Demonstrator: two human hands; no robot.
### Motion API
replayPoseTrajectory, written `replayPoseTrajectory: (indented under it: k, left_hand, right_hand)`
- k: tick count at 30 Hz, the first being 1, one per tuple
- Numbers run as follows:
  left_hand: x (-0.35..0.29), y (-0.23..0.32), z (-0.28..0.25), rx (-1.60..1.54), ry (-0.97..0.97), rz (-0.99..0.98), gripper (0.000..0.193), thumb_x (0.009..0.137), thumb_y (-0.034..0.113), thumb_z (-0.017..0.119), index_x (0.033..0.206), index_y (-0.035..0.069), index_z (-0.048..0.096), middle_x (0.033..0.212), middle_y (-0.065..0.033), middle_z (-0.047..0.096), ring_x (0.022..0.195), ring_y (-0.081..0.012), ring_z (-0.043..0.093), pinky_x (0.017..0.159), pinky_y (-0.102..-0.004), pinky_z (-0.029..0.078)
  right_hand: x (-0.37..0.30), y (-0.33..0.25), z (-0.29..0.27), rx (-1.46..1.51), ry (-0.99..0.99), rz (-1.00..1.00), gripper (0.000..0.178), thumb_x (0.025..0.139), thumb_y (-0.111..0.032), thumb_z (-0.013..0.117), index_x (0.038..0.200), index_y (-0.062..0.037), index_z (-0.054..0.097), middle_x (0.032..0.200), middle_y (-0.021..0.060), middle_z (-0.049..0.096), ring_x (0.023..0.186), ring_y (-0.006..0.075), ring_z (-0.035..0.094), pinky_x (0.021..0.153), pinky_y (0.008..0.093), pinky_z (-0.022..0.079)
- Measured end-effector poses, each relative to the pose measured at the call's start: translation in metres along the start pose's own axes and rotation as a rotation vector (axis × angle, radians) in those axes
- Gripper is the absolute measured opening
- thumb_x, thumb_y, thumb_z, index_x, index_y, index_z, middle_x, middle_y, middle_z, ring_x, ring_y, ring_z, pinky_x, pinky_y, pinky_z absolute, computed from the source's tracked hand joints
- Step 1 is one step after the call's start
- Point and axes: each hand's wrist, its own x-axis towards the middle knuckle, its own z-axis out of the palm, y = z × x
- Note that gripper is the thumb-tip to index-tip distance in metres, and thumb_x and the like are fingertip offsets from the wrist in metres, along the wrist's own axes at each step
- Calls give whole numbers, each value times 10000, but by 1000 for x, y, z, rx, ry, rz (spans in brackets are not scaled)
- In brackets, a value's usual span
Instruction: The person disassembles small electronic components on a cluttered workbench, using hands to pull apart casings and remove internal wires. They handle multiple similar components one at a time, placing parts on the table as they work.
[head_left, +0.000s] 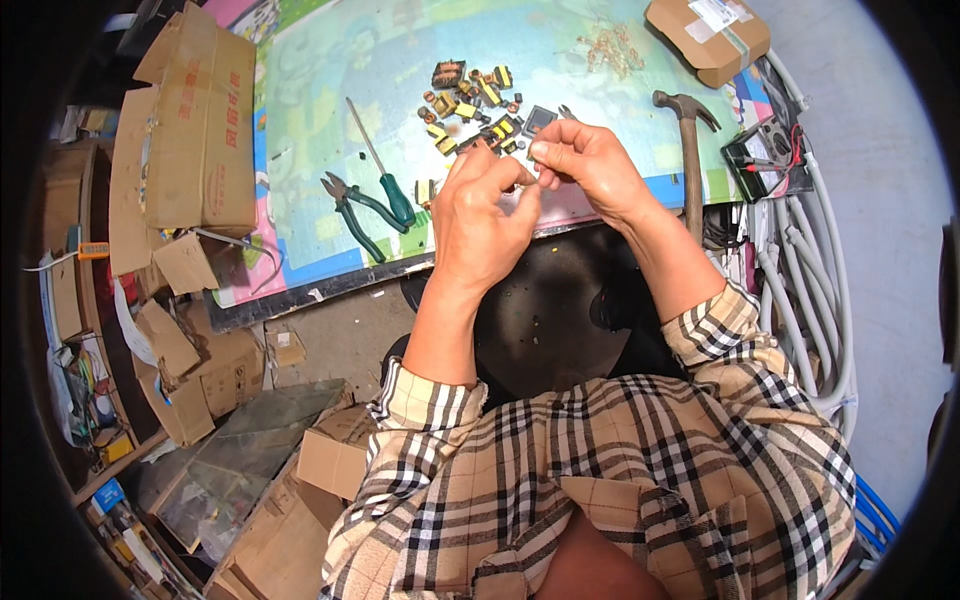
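Note:
My left hand [483, 215] and my right hand [592, 168] meet above the table's near edge, fingers pinched close together. Whatever sits between the fingertips is too small and too covered to name. Just beyond them lies a heap of small transformers and copper coils [462, 108], with yellow tape and dark cores. One more transformer [424, 192] rests left of my left hand, partly covered by it. A small dark square piece [540, 121] lies beyond my right hand. To the left are green-handled cutting pliers [364, 214] and a green-handled screwdriver [396, 197].
A wooden-handled hammer [690, 150] lies at the table's right. Thin copper wire [612, 50] is bunched at the far side, near a small cardboard box [710, 38]. A black meter-like device [765, 160] sits at the right corner. A tall carton [205, 130] stands at the left.

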Motion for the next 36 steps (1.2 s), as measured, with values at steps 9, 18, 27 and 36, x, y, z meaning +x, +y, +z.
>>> replayPoseTrajectory:
  k: [9,18,27,36]
  left_hand:
    - [-2,-8,6,-643,38,-566,98,820,61,698,785,12,621,733,30,577,633,-25,458,550,-187,355]
    - [-6,-11,8,-620,84,-552,64,840,63,653,862,2,647,713,5,603,616,-58,502,543,-209,377]
    - [-6,-18,7,-840,79,-594,22,842,36,626,860,25,631,766,-9,607,681,-78,525,583,-216,387]
    - [-3,-15,1,-916,-4,-629,56,858,55,634,875,46,582,771,-1,595,676,-70,522,582,-202,387]
  right_hand:
    - [0,0,9,-82,-75,-149,143,872,-119,664,933,6,633,781,11,625,696,61,570,648,216,487]
    - [-2,-2,16,-42,-91,-101,258,828,-57,676,1050,26,577,859,49,637,774,86,598,702,225,491]
    - [-7,-11,24,-423,128,-108,151,830,-62,643,939,37,614,762,57,631,710,92,606,633,249,494]
    - [-7,-4,19,-447,45,-189,159,866,-119,630,931,26,642,775,59,636,655,107,611,596,253,491]
